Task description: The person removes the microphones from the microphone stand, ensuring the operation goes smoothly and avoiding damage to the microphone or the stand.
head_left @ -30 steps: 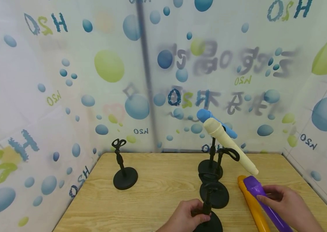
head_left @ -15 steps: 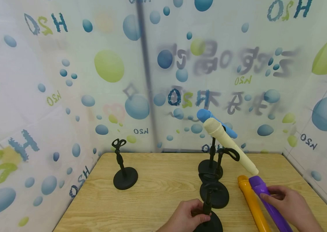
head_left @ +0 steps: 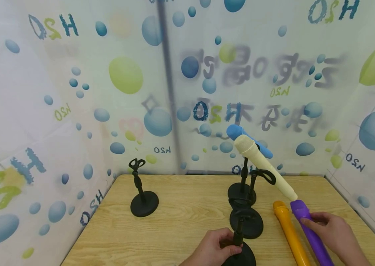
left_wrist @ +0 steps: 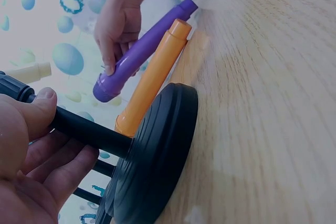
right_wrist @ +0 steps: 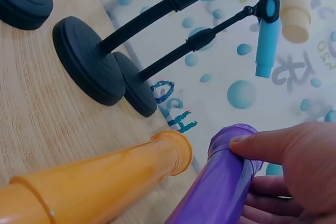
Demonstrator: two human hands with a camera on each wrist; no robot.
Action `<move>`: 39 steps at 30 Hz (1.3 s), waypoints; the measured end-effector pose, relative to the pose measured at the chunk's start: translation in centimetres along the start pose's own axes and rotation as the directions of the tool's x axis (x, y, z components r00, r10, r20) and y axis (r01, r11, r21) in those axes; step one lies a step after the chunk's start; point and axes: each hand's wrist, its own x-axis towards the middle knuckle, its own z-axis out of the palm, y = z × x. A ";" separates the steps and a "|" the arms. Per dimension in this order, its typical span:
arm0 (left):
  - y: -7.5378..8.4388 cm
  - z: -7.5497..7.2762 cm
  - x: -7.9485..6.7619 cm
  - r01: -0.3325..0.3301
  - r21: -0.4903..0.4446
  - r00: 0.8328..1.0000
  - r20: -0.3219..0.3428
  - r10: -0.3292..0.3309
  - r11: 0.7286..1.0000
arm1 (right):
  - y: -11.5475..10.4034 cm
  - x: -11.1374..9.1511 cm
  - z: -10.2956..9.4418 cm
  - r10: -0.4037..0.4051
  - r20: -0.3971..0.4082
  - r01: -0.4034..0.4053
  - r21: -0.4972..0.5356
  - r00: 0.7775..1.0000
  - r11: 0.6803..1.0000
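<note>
My left hand [head_left: 214, 246] grips the post of the nearest black microphone stand [left_wrist: 97, 132], whose round base sits on the table. My right hand [head_left: 335, 232] holds a purple toy microphone [head_left: 314, 236] near its head end, thumb on one side and fingers beneath. Just left of it an orange microphone [head_left: 290, 232] lies on the wood, with a narrow gap between the two. Beyond the left hand, a second stand [head_left: 247, 222] carries a cream microphone [head_left: 264, 164], tilted down to the right. Behind that, a blue microphone [head_left: 264, 150] rests on a third stand [head_left: 240, 194].
Another black stand [head_left: 144, 203], its clip bare, stands at the back left of the wooden table [head_left: 187, 207]. A patterned curtain [head_left: 124, 111] with bubbles and lettering surrounds the table's back and sides.
The purple microphone and my right hand have shifted to the right, away from the orange microphone it overlapped before. My left hand keeps its grip on the stand.
</note>
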 end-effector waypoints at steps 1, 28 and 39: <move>0.0 0.0 0.0 0.002 -0.004 1.000 -0.001 -0.002 1.000 | 0.1 0.1 0.0 0.003 -0.001 -0.003 -0.003 1.000 1.000; 0.0 0.0 0.2 -0.013 -0.025 1.000 -0.002 0.013 1.000 | 1.3 2.8 1.7 0.069 0.030 -0.071 0.036 0.997 0.997; -0.1 0.0 0.1 -0.013 -0.046 1.000 0.003 0.013 0.999 | 1.7 2.8 2.5 0.019 -0.004 -0.019 -0.005 1.000 1.000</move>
